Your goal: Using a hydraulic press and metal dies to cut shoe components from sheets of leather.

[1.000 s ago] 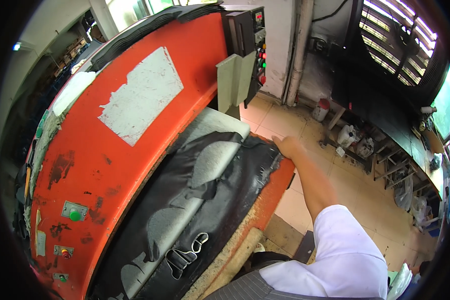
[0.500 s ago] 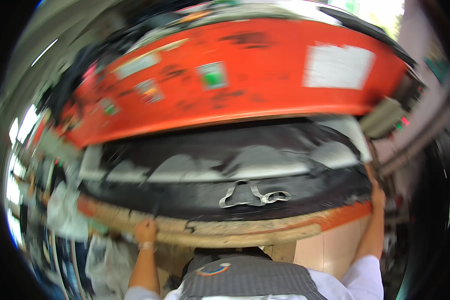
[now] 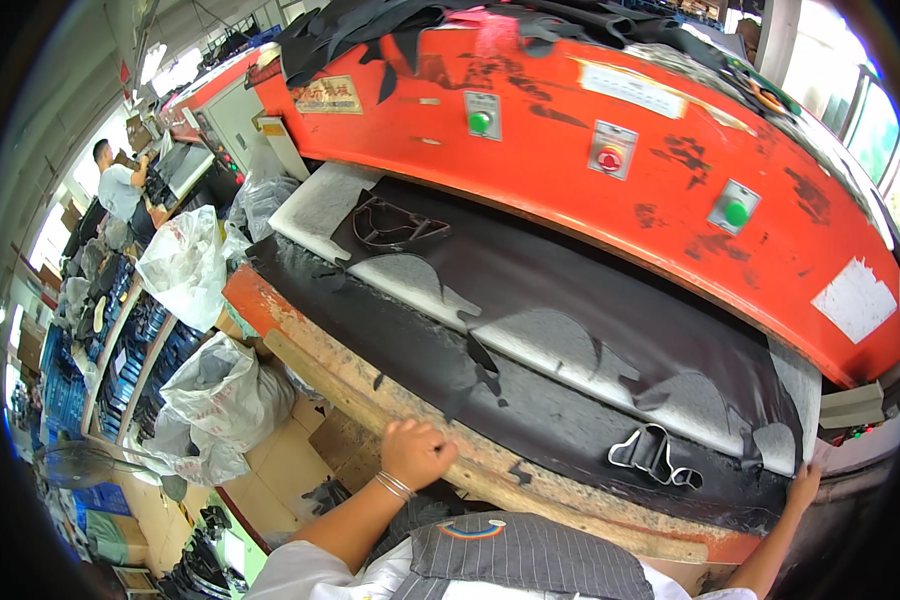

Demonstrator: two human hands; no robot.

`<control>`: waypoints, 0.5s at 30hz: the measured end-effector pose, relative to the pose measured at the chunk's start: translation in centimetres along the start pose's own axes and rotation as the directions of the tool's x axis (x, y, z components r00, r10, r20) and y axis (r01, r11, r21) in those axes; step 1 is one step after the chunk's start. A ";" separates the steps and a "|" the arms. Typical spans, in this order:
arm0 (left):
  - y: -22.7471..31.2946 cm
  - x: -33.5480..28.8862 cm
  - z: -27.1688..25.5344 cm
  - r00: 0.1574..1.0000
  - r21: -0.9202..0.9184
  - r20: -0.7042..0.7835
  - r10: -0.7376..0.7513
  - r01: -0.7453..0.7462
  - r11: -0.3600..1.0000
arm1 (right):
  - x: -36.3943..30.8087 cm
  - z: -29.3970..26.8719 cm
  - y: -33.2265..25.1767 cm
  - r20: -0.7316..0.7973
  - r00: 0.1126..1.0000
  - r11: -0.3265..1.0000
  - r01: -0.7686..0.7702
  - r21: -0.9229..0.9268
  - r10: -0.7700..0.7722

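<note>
My left hand [image 3: 417,455], with thin bangles at the wrist, is curled into a fist on the wooden front rail [image 3: 590,520]; whether anything is inside it is hidden. At the right end, my right hand [image 3: 803,487] has its fingers at the corner of a white board [image 3: 796,390], gripping its edge. A dark leather-like sheet [image 3: 570,270] with curved cut-outs along its near edge lies on the board. A bare metal cutting die [image 3: 655,457] rests on the black bed [image 3: 560,410] nearer my right hand. Another, dark cutting die [image 3: 398,222] sits on the sheet's far left.
A red press beam [image 3: 570,190] with green and red buttons spans above the sheet. Scraps lie on top of it. White plastic bags [image 3: 215,400], racks of blue pieces [image 3: 130,340] and a fan [image 3: 80,460] stand left. Another person [image 3: 122,185] works farther back.
My view has swung left and sharpened, bringing the left-hand bags, racks and other person into clear sight. Both hands stay near the rail and the right end.
</note>
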State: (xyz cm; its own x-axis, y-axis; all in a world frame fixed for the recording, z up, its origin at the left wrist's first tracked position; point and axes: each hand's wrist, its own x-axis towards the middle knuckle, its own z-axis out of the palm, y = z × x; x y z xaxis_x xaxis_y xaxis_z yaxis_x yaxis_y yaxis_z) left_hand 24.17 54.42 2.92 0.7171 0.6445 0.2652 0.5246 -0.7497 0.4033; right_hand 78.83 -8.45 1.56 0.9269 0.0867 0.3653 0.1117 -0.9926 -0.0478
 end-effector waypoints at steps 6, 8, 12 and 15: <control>-13.5 10.2 -3.9 0.981 -0.447 0.191 0.039 0.051 0.893 | -2.7 -11.2 -46.2 -0.276 0.729 0.689 0.683 0.243 -0.626; -20.8 15.5 -5.6 0.999 -0.367 -0.037 0.028 -0.039 0.929 | -6.5 -13.2 -60.1 -0.330 0.468 0.390 0.878 0.277 -0.820; -34.3 24.1 -5.8 0.973 -0.204 -0.216 0.086 -0.131 0.970 | -14.5 -13.8 -86.6 -0.416 -0.122 -0.232 0.946 0.225 -0.901; -40.5 27.6 -3.7 0.963 -0.097 -0.204 0.175 -0.198 0.975 | -19.6 -11.8 -102.2 -0.466 -0.369 -0.512 0.828 0.228 -0.804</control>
State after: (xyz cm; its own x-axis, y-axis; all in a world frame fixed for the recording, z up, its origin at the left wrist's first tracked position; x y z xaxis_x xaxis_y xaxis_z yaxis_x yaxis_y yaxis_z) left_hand 21.03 103.15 -2.83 0.6891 0.5202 0.5046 0.3256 -0.8442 0.4258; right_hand 45.01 90.33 10.24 -0.5988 0.7267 0.3368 0.7921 0.5995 0.1149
